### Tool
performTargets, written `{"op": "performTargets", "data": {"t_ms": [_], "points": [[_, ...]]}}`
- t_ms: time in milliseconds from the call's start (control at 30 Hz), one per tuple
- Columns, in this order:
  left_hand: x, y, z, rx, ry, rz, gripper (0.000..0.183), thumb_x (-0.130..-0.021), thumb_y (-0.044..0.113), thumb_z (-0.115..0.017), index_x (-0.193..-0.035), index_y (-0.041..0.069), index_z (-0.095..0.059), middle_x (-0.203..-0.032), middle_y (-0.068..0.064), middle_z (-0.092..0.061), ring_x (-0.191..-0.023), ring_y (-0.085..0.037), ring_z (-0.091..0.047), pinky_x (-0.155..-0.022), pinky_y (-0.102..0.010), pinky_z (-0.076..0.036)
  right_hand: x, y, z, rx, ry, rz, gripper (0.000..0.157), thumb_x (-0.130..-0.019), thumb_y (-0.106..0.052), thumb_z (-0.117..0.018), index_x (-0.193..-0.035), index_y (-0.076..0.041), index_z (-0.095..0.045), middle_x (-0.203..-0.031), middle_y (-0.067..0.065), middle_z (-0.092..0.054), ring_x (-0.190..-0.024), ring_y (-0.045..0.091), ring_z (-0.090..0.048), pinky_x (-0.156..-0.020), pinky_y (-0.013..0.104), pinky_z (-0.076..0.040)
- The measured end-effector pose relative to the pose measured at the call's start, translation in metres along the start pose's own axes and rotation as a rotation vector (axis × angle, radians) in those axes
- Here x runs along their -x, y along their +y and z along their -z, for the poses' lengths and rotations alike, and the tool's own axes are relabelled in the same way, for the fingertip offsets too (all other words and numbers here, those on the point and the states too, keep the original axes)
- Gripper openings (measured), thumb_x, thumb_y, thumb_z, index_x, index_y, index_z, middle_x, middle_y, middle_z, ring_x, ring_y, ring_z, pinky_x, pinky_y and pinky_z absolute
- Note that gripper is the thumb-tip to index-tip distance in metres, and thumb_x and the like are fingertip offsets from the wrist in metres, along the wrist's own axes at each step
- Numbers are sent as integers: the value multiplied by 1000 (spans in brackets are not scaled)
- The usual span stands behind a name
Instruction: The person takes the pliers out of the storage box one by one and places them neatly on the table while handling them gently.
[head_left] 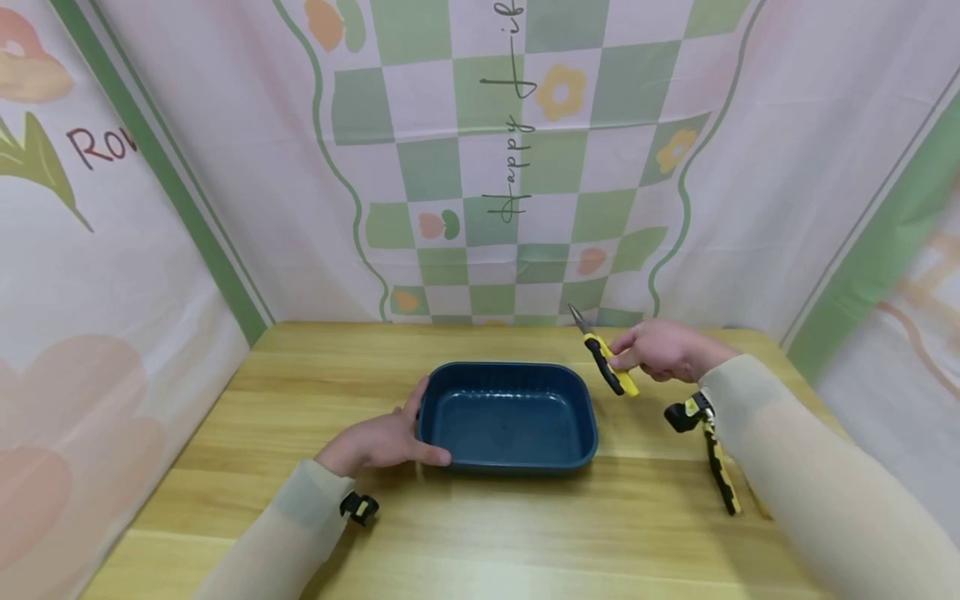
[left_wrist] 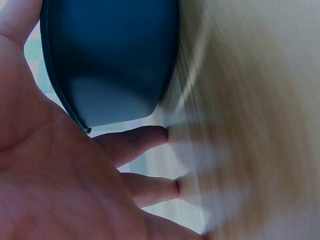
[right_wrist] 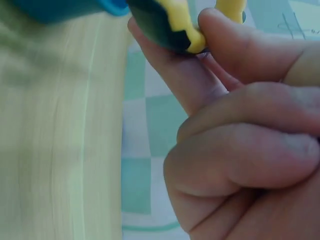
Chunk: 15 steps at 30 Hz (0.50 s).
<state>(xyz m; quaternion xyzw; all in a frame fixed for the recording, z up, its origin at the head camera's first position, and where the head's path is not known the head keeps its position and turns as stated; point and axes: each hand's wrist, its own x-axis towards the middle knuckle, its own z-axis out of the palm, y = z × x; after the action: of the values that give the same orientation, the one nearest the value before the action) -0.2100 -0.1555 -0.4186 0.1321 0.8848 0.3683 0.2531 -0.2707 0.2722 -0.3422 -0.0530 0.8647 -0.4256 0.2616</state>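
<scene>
A dark blue rectangular dish [head_left: 510, 462] sits upright on the wooden table. My left hand [head_left: 382, 437] touches its left end, with the thumb at the near rim; in the left wrist view the other fingers [left_wrist: 150, 189] are spread out beside the dish and reach down to the table. To the right of the dish, my right hand [head_left: 660, 348] pinches a pair of long-nose pliers [head_left: 600, 354] between thumb and forefinger by its yellow and black handles. The metal nose points up and away to the left. The remaining fingers [right_wrist: 240, 155] curl into the palm.
Under the right forearm lies another tool with yellow and black handles [head_left: 722, 475], partly hidden by the sleeve. The wooden table [head_left: 480, 542] ends at the back against a checked cloth [head_left: 491, 167]. Printed cloth also hangs at both sides.
</scene>
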Motion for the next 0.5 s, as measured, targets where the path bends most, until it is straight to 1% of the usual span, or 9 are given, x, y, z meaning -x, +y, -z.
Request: {"op": "performTargets", "data": {"t_ms": [100,133,233,267,300,333,367,467,500], "points": [[-1,-1,0,-2,-1,2,130,-76,50,-85,-160,26,12,-157,-34,-13,-142,-48,-22,-110,-61,-23,4,9,5,39,3,4,40,-94,-14,-69,-126,9,-60,-72,1,-58,-46,8,-31,-46,25,-32],[-1,0,0,-4,-1,3,130,-76,50,-85,-160,26,12,-158,-34,-13,-142,-48,-21,-110,-61,-23,5,11,6,70,4,1,34,-94,-15,-69,-121,7,-64,-68,0,-56,-45,7,-30,-46,25,-31],[-1,0,0,-8,-3,1,130,-76,50,-84,-160,26,12,-158,-33,-13,-142,-48,-21,-110,-61,-23,10,17,7,209,-1,-5,18,-94,-16,-67,-101,0,-72,-62,-3,-46,-45,7,-28,-45,24,-29],[-1,0,1,-7,-4,0,130,-76,50,-84,-160,26,12,-158,-33,-13,-142,-48,-21,-110,-60,-23,12,19,5,268,1,-6,15,-94,-17,-67,-95,-3,-74,-62,-3,-47,-45,7,-28,-45,24,-29],[-1,0,1,-7,-4,1,130,-76,50,-84,-160,26,12,-158,-33,-13,-142,-48,-21,-110,-60,-23,13,21,4,323,-6,-3,15,-94,-17,-66,-88,-5,-74,-61,-4,-46,-45,7,-28,-45,24,-28],[-1,0,1,-9,-4,1,130,-76,50,-84,-160,26,12,-158,-33,-13,-142,-48,-21,-110,-60,-23,14,24,1,374,-14,0,17,-93,-17,-66,-81,-7,-74,-59,-5,-43,-45,7,-28,-45,24,-28],[-1,0,1,-7,-5,0,130,-76,50,-85,-160,26,12,-158,-34,-13,-142,-48,-21,-110,-60,-23,14,27,-2,409,-18,2,18,-92,-16,-67,-77,-8,-74,-58,-5,-42,-45,7,-28,-45,25,-28],[-1,-1,0,-8,-7,2,130,-76,50,-85,-160,26,13,-157,-34,-13,-142,-48,-22,-110,-60,-23,16,34,-11,487,-29,16,22,-90,-17,-68,-70,-10,-74,-55,-8,-39,-45,7,-28,-46,25,-28],[-1,-1,0,-12,-7,4,131,-76,50,-84,-160,27,13,-157,-34,-13,-142,-48,-22,-110,-60,-23,17,37,-14,494,-32,11,22,-90,-16,-69,-69,-10,-74,-54,-8,-38,-45,7,-28,-46,25,-28]]}}
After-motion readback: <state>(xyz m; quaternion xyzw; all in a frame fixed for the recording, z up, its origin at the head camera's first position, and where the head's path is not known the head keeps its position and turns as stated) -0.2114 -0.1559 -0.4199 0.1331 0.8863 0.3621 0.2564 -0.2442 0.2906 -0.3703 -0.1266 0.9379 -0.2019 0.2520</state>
